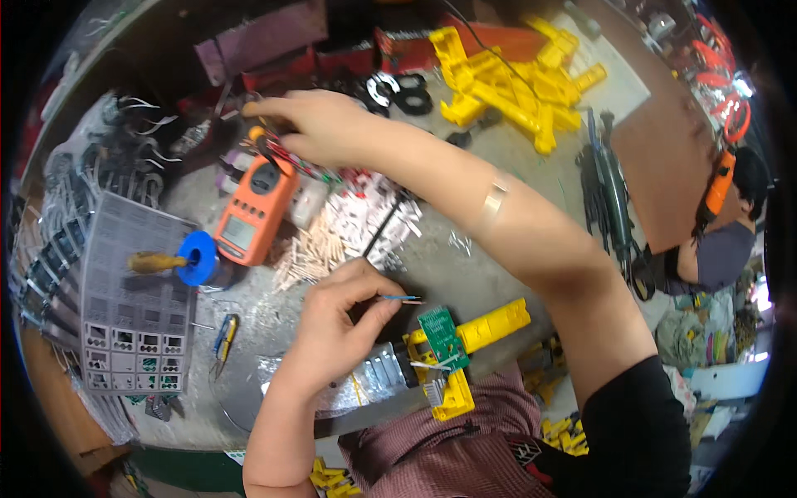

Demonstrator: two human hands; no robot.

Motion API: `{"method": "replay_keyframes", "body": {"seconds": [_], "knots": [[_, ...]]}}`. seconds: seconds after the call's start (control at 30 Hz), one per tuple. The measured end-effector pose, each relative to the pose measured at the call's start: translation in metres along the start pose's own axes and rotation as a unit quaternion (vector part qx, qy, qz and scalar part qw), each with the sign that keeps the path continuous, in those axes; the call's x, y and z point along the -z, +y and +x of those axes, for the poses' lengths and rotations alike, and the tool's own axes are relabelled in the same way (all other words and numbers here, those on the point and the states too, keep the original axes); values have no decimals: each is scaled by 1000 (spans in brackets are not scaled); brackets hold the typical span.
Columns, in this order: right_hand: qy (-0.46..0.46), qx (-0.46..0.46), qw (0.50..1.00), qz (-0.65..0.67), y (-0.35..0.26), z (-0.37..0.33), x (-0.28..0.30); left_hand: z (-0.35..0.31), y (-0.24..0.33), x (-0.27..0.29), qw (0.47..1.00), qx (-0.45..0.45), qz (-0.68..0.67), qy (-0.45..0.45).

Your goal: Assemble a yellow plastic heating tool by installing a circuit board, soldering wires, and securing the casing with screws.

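Observation:
My left hand is closed in a pinch on thin wires, whose blue and pale ends stick out to the right. Just right of it, a green circuit board lies on a yellow plastic housing at the front edge of the bench. My right hand reaches across to the far left, thumb and index finger apart. Its fingertips are at a small orange-yellow knob, just beyond an orange multimeter; I cannot make out whether they grip it.
Piles of white connectors and beige pieces lie mid-bench. Left are a blue solder spool, cutters and a compartment sheet. Yellow housings heap at the back; a dark corded tool lies right. Another person sits beyond.

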State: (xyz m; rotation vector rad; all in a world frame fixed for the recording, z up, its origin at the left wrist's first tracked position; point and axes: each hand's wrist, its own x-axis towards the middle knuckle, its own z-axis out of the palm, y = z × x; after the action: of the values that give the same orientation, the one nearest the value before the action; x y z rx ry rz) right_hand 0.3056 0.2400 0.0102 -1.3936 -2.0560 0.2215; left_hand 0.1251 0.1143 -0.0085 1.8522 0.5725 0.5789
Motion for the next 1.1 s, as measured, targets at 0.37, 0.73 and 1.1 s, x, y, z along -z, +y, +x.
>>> {"method": "replay_keyframes", "body": {"seconds": [0.37,0.73,1.1], "knots": [[303,-55,929,208,-30,-86,82,-4,2,-3,990,-23,60,-121],[271,-350,798,409,-27,-253,70,-10,14,-20,981,-55,136,-130],[225,-348,795,443,-26,-253,59,-9,15,-25,974,-72,170,-128]]}}
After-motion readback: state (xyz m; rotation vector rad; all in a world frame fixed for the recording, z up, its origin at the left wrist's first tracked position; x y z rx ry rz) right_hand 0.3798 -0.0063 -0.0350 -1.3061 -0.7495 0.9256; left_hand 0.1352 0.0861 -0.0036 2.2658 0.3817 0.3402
